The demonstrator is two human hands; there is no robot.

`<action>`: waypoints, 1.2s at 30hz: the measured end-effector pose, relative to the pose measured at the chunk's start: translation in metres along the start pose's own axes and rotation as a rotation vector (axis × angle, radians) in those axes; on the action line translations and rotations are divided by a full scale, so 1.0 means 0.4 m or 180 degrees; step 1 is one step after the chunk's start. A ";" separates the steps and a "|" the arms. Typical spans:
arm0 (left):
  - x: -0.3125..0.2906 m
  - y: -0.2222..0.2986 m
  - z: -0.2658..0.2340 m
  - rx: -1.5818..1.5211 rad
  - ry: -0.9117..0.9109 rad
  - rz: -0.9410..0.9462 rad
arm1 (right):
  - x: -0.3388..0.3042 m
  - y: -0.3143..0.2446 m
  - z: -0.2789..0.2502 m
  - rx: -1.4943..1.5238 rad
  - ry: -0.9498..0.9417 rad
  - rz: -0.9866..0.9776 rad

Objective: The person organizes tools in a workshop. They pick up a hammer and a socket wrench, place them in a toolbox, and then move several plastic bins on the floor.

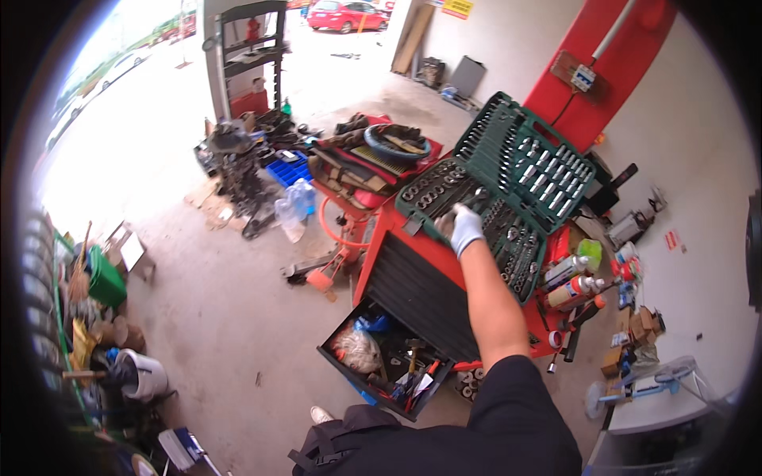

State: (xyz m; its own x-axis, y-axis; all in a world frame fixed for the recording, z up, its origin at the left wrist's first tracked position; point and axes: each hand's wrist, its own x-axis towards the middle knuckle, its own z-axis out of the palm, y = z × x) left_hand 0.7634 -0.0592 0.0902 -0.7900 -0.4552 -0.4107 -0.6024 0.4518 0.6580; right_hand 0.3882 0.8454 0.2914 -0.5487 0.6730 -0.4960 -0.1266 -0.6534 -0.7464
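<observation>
My right hand [462, 228], in a white glove with greyish fingers, is over the near half of an open green tool case [406, 208]. Its fingers are blurred and partly turned away, so their grip and anything in them cannot be made out. Around the hand, sockets and ratchet parts sit in moulded slots. The raised lid half [548, 170] holds rows of wrenches and long chrome sockets. The case rests on a red tool cabinet [379, 266]. My left hand is out of view.
Below the case an open drawer [386, 357] juts out, holding a hammer, gloves and hand tools. Spray cans [573, 293] stand on the cabinet's right. A blue-rimmed bowl [397, 143] tops a cluttered cart at left. A white bucket [147, 373] stands on the floor.
</observation>
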 end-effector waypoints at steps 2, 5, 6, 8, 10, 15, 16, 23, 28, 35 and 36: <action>0.094 0.254 -0.011 -0.0851 -0.0085 -0.0721 | -0.092 -0.005 0.026 -0.0777 0.0731 -0.0621; 0.287 0.282 -0.036 -0.0083 -0.0318 0.0430 | -0.093 -0.037 0.071 -0.1691 0.1101 -0.1355; 0.332 0.346 -0.018 -0.0567 -0.0631 -0.0234 | -0.038 -0.053 -0.002 -0.2591 0.1468 -0.1504; 0.392 0.403 0.007 -0.0132 -0.0575 0.0108 | -0.119 -0.084 0.023 -0.4596 0.1632 -0.1346; 0.413 0.521 0.060 -0.0070 -0.0611 0.0662 | -0.148 -0.132 -0.002 -0.5557 0.1831 -0.1639; 0.345 0.926 0.174 0.0412 -0.1494 0.1229 | -0.174 -0.128 -0.057 -0.5109 0.1406 -0.2697; 0.341 0.993 0.195 0.0456 -0.1602 0.1323 | -0.130 -0.098 -0.090 -0.5150 0.1105 -0.3262; 0.244 1.564 0.316 0.0569 -0.2825 0.1345 | -0.437 0.246 0.135 -0.1905 -0.1451 -0.0944; 0.268 1.787 0.350 0.0460 -0.3816 0.1321 | -0.577 0.443 0.336 -0.1174 -0.2451 0.0253; 0.344 1.965 0.443 0.0643 -0.4729 0.1951 | -0.537 0.416 0.530 0.0265 -0.1603 -0.0107; 0.363 1.984 0.451 0.0514 -0.4864 0.1672 | -0.533 0.401 0.539 0.0104 -0.1359 -0.0369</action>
State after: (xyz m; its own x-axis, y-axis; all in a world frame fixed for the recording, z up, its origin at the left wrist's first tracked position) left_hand 0.1501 0.3717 0.4388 -0.2126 0.8678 -0.4492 -0.1713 0.4195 0.8914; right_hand 0.3066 0.5224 0.3733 -0.8207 0.5434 -0.1768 -0.2299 -0.5972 -0.7684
